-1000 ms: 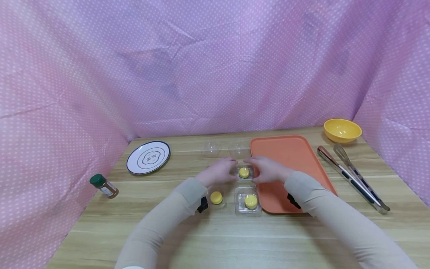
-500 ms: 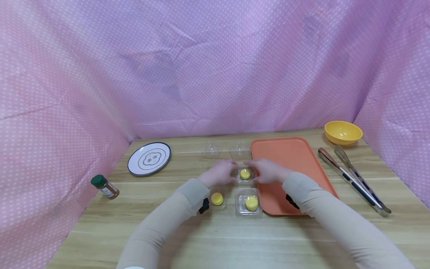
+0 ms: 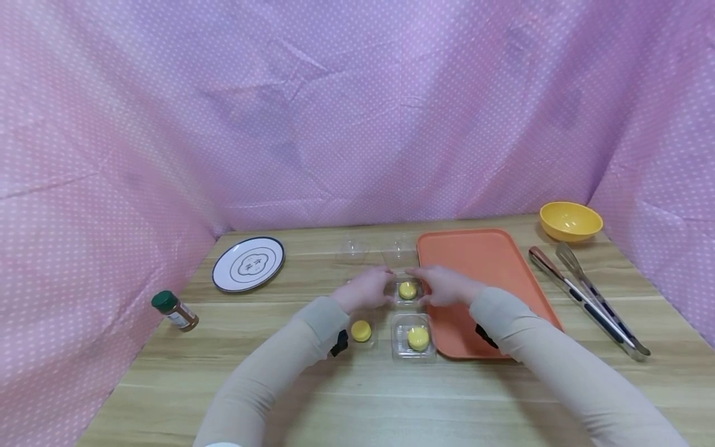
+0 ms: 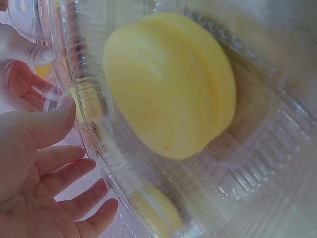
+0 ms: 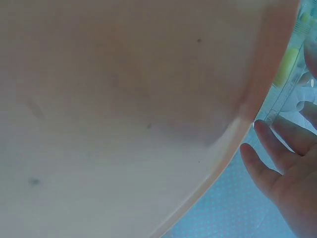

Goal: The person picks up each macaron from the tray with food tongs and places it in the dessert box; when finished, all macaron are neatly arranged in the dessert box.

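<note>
Saw dotted pink cloth [image 3: 346, 124] hung behind and to both sides of a wood table [image 3: 380, 403]. Noted beige sleeves [image 3: 558, 354] stretched over it from the near side. Found an orange tray [image 3: 475, 261] right of centre, with tongs [image 3: 600, 320] lying beyond its right edge. Saw a dark-rimmed white plate [image 3: 248, 264] at the far left and a yellow bowl [image 3: 570, 220] at the far right.

Saw the left hand [image 3: 365, 288] and right hand [image 3: 449, 287] facing each other across the far box [image 3: 406, 302], both loose, with fingers spread. Could not tell for certain about fingertip contact with its sides. Noted the right hand partly over the tray's left edge.

Found two clear boxes nearer: the right box [image 3: 401, 338] just beside the tray, the left box [image 3: 373, 335] near the left wrist. Noticed two clear plastic pieces [image 3: 398, 249] farther back, and a green-topped jar [image 3: 180, 315] well apart at left.

Counted three yellow macarons [image 3: 418, 339], one per box, including one between the hands.
</note>
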